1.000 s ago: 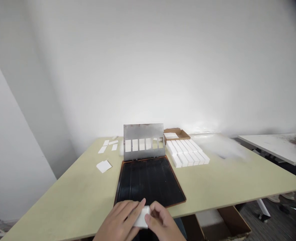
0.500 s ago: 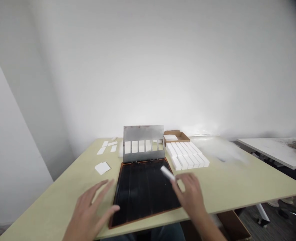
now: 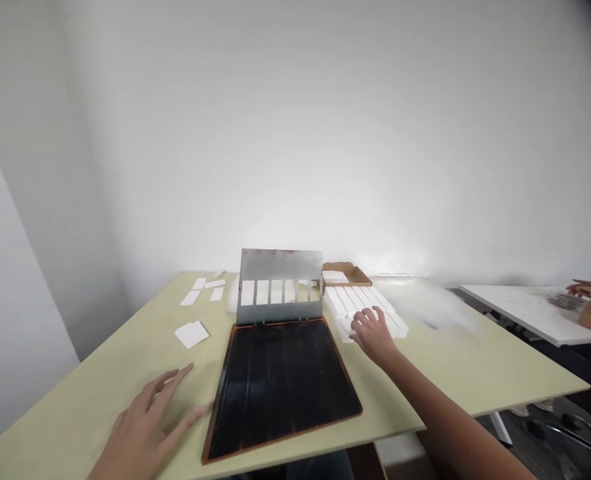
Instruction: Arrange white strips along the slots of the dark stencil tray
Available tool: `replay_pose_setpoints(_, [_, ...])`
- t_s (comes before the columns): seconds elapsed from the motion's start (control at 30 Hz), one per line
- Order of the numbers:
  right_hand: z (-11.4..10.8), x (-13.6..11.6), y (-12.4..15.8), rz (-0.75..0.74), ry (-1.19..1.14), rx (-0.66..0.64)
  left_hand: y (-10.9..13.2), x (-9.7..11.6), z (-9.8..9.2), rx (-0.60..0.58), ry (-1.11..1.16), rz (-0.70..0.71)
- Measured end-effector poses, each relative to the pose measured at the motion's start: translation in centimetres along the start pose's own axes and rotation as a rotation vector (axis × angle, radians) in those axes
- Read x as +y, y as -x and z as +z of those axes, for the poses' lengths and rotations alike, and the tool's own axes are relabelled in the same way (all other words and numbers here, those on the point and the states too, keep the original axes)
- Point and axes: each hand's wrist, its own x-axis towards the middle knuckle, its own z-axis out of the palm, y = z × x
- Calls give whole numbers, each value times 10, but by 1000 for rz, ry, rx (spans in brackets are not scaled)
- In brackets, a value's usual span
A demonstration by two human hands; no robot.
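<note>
My left hand rests low over the table at the left, fingers spread and nothing in them. Its thumb points toward the near left edge of a black panel with an orange-brown rim. Hinged at the back of that panel, a grey metal plate with a row of rectangular cutouts stands upright. My right hand is over the front left of several long white blocks set in rows. Its fingers are bent and apart, with no held piece visible; the hand hides some of the front blocks.
White cards lie left of the panel, with smaller white pieces behind them. An open cardboard box sits behind the blocks. Clear plastic sheeting spreads to the right. Another person's hand is at a white table.
My right hand has moved from over the panel to the white blocks; the white piece it held no longer shows in it. My left hand has shifted left, away from the panel.
</note>
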Motion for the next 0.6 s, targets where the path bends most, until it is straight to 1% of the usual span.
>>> replay_pose_setpoints(0.13, [13, 6, -2, 19, 38, 17, 0, -5, 2, 6, -7, 27])
replay_pose_setpoints(0.3, [26, 7, 5, 70, 31, 61, 2, -5, 2, 1, -17, 19])
replay_pose_setpoints(0.6, [45, -5, 18, 177, -30, 165, 2, -6, 1, -9, 2, -2])
